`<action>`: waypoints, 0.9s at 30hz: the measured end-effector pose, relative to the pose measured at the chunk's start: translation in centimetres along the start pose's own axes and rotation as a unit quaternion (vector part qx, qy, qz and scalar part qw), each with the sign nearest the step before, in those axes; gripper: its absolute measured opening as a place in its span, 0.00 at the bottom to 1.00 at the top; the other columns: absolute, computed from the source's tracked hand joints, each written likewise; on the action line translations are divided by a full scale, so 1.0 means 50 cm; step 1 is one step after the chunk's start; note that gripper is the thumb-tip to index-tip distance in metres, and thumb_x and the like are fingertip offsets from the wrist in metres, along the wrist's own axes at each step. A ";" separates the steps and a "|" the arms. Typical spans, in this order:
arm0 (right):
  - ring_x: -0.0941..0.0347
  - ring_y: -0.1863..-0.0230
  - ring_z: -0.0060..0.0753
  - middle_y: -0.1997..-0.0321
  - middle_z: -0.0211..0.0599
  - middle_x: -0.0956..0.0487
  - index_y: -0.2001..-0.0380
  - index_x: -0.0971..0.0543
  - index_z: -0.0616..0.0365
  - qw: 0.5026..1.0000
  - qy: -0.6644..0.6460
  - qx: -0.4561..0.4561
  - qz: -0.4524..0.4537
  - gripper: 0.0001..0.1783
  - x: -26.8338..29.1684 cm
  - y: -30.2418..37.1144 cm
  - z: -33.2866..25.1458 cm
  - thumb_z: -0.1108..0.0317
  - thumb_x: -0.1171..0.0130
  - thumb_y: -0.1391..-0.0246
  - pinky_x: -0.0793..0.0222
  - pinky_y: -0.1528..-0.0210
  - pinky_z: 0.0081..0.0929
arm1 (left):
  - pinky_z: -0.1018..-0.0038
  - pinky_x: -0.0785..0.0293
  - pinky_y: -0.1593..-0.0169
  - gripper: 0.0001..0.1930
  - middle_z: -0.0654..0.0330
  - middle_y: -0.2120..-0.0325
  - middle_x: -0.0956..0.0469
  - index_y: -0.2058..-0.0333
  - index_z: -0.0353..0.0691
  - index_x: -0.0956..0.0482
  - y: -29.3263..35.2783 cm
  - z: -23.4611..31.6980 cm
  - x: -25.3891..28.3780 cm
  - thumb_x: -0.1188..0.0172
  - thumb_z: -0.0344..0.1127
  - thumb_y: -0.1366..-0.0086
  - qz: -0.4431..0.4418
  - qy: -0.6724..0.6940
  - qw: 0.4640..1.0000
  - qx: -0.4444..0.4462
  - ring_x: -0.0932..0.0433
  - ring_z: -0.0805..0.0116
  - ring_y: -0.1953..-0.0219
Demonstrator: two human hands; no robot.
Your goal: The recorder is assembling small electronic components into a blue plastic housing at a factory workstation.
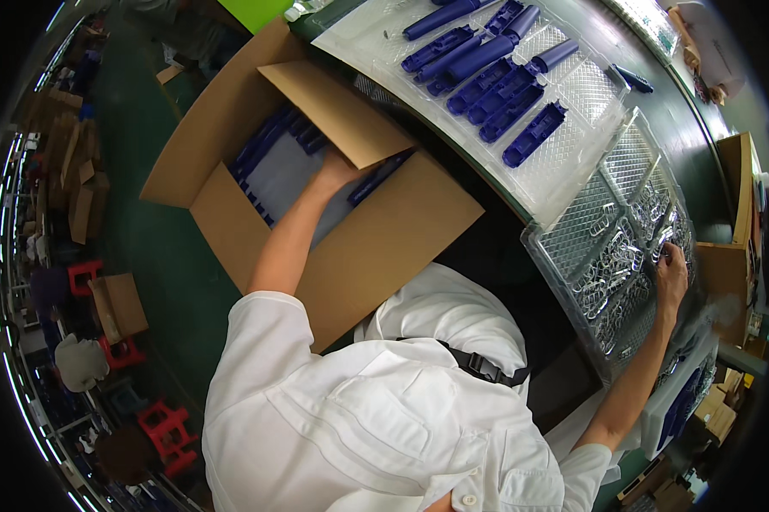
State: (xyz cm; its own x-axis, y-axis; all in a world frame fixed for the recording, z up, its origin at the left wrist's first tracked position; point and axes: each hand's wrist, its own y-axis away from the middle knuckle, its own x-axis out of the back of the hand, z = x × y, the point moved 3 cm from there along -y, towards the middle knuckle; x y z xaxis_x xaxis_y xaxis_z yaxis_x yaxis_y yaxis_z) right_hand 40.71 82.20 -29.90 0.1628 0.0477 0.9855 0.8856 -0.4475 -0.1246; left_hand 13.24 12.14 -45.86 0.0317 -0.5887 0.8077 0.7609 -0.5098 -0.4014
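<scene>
My left hand [336, 171] reaches into an open cardboard box [380, 247] on the left; a raised flap hides its fingers. Inside the box, dark blue plastic housings [261, 141] stand along the sides around a pale sheet [284, 179]. Over on the right, my right hand [672, 271] is at a clear divided tray [563, 226] heaped with small shiny metal wire clips [610, 269]. Its fingers are pinched together on a metal clip at the heap's far right side.
More blue housings [495, 90] lie on a clear textured plastic tray [585, 145] on the table. A separate blue piece [632, 78] lies farther right. A cardboard box [725, 264] stands beyond the clip tray. Red stools [164, 431] are on the floor at left.
</scene>
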 end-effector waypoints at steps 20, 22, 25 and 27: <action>0.23 0.66 0.13 0.62 0.21 0.17 0.46 0.16 0.55 0.811 -0.530 -0.218 0.117 0.17 0.091 0.129 0.000 0.65 0.32 0.37 0.27 0.62 0.13 | 0.70 0.28 0.61 0.24 0.59 0.70 0.20 0.50 0.28 0.21 0.109 0.012 0.136 0.33 0.33 0.44 -0.214 0.097 0.913 0.332 0.25 0.70 0.68; 0.22 0.65 0.12 0.62 0.21 0.16 0.46 0.16 0.55 0.795 -0.547 -0.230 0.130 0.16 0.112 0.172 -0.004 0.65 0.33 0.35 0.27 0.61 0.13 | 0.73 0.29 0.63 0.22 0.62 0.71 0.22 0.51 0.27 0.22 0.147 0.040 0.197 0.36 0.32 0.43 -0.197 0.109 0.905 0.361 0.27 0.74 0.70; 0.19 0.64 0.16 0.62 0.25 0.15 0.50 0.14 0.57 0.739 -0.625 -0.217 0.127 0.13 0.123 0.206 -0.048 0.67 0.33 0.36 0.25 0.61 0.16 | 0.77 0.29 0.59 0.22 0.64 0.68 0.22 0.47 0.30 0.22 0.289 0.031 0.297 0.40 0.30 0.41 -0.086 0.225 0.869 0.433 0.25 0.76 0.66; 0.19 0.64 0.17 0.62 0.26 0.15 0.51 0.14 0.57 0.713 -0.654 -0.210 0.142 0.12 0.143 0.237 -0.083 0.67 0.33 0.35 0.25 0.61 0.16 | 0.77 0.28 0.54 0.26 0.63 0.66 0.23 0.42 0.31 0.25 0.316 0.118 0.340 0.43 0.30 0.41 -0.025 0.303 0.844 0.441 0.24 0.72 0.64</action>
State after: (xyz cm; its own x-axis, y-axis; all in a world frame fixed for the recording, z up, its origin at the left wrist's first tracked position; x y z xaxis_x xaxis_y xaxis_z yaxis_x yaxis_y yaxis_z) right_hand 50.56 73.56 -23.84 0.8189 0.5712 -0.0565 0.5729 -0.8194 0.0190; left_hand 29.60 -2.22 -35.94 -0.1487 -0.9293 0.3381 0.9466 -0.0349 0.3205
